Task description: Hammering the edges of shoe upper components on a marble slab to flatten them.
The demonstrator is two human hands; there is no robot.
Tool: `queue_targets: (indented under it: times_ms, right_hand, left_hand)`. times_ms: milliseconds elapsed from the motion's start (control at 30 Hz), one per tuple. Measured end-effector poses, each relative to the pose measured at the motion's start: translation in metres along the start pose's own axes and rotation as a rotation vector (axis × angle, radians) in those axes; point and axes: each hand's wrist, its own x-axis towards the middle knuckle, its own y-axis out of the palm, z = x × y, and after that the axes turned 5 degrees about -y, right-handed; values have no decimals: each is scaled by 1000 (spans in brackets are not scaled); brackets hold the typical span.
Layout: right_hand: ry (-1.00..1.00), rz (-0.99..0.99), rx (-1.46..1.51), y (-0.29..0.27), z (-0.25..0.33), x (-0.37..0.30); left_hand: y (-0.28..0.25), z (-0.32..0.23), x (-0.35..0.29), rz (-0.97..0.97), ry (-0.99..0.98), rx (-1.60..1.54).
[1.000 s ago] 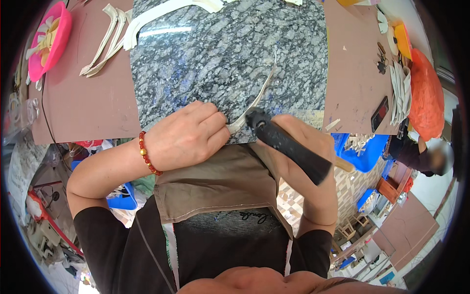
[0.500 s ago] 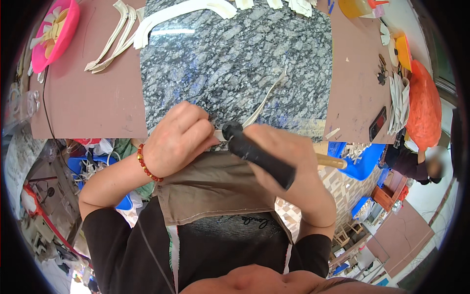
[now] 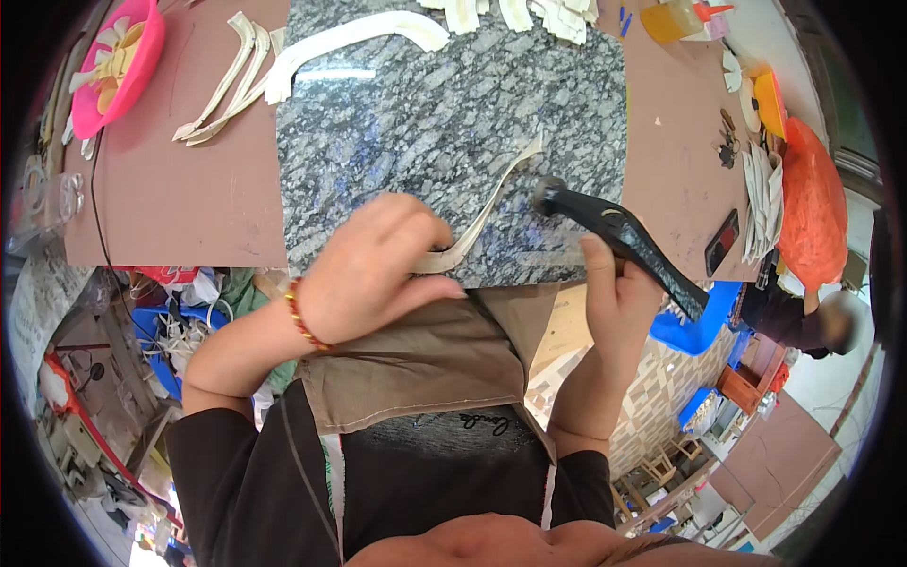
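Observation:
A thin, curved cream strip [image 3: 493, 203] lies on the grey speckled stone slab [image 3: 425, 113], its near end reaching under my left hand [image 3: 383, 260]. That hand is closed over this end at the slab's front edge, fingers curled and thumb stretched along the edge. My right hand [image 3: 624, 293] grips a hammer [image 3: 619, 227] with a long black head, raised right of the strip and apart from it. The hammer's handle is hidden by the hand. A brown apron [image 3: 416, 350] covers my lap below the slab edge.
White curved pieces [image 3: 354, 33] lie along the slab's far side, with more strips [image 3: 222, 90] left of it. A pink bowl [image 3: 132, 66] stands far left. On the right are an orange-tipped bottle [image 3: 666, 21], a phone [image 3: 723, 243] and a red bag [image 3: 814, 208].
The hammer has moved up and right, away from my left hand, and its head has turned. My left hand has shifted slightly right, and its thumb now extends along the slab edge.

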Motion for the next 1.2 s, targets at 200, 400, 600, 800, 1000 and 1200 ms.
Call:
queue_targets:
  times_ms: [200, 400, 600, 800, 1000, 1200]
  right_hand:
    - [23, -58, 68, 7, -48, -6]
    - [128, -154, 269, 12, -70, -15]
    - [18, -175, 159, 12, -65, -12]
    - [38, -158, 183, 16, -65, -11]
    - [34, -181, 160, 18, -68, -14]
    - [49, -143, 52, 23, -60, -14]
  left_hand:
    - [56, -21, 26, 8, -36, 293]
    - [9, -10, 37, 24, -139, 86]
    - [-87, 31, 71, -64, -205, 291]
    - [-134, 49, 63, -95, -339, 35]
    - [-184, 107, 8, -197, -496, 557]
    - [-128, 98, 84, -265, -59, 569]
